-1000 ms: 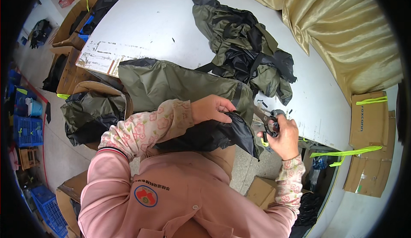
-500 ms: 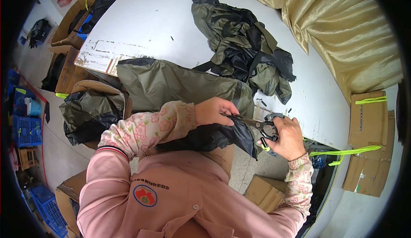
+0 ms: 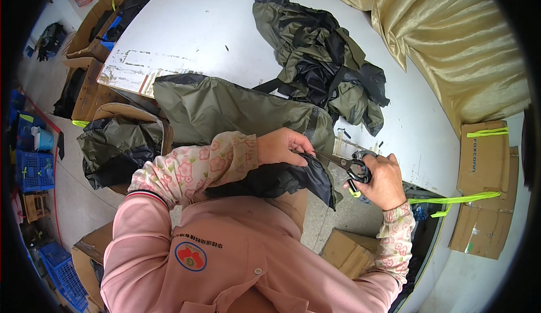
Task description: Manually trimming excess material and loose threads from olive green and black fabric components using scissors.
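Observation:
Between thumb and fingers, my left hand pinches the black edge of an olive-green and black fabric piece. This piece drapes over the near table edge, its black part hanging down in front of me. My right hand is closed round the black handles of a pair of scissors. Their blades point left, with the tips beside the pinched fabric edge. Whether the tips touch the cloth is hard to make out. Farther back, a crumpled heap of the same olive and black fabric lies on the table.
The white table has scuffed edges and a few small black scraps. At left, a cardboard box holds more olive fabric, near blue crates on the floor. Gold curtains hang behind; flattened cardboard stands at right.
My right hand has drawn the scissors slightly right, away from the fabric edge, so more of the blades shows. My left hand keeps its pinch in nearly the same place.

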{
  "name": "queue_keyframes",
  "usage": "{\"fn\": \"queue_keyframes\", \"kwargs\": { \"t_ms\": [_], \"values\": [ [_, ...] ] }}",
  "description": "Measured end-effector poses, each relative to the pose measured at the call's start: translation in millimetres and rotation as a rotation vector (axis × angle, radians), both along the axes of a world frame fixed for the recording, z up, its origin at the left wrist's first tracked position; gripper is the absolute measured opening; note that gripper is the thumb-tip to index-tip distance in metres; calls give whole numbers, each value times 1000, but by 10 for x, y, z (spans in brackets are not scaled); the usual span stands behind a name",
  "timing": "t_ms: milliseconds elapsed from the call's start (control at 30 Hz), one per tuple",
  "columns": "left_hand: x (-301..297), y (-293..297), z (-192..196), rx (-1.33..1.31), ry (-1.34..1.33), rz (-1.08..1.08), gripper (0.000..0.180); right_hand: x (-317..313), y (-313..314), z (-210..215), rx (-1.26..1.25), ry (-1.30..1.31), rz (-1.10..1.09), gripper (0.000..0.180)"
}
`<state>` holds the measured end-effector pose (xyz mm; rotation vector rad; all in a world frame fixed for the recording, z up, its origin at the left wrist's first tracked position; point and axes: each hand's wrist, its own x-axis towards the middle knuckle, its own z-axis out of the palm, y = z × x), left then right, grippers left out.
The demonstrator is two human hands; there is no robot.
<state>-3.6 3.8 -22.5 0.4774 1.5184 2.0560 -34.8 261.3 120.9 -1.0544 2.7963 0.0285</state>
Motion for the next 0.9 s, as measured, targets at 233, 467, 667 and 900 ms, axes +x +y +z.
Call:
{"fn": "queue_keyframes", "kwargs": {
  "t_ms": [233, 467, 667, 900],
  "values": [
    [62, 170, -14, 74, 29, 78, 28, 70, -354, -488, -592, -433, -193, 36],
    [532, -812, -91, -556, 744, 783, 22, 41, -289, -840, -825, -716, -323, 20],
    [1216, -1421, -327, -1020, 818, 796, 18, -105, 14, -947, -791, -524, -345, 22],
    [1250, -1301, -904, -1181, 750, 588, 18, -108, 95, -1088, -807, -483, -399, 22]
  ]
}}
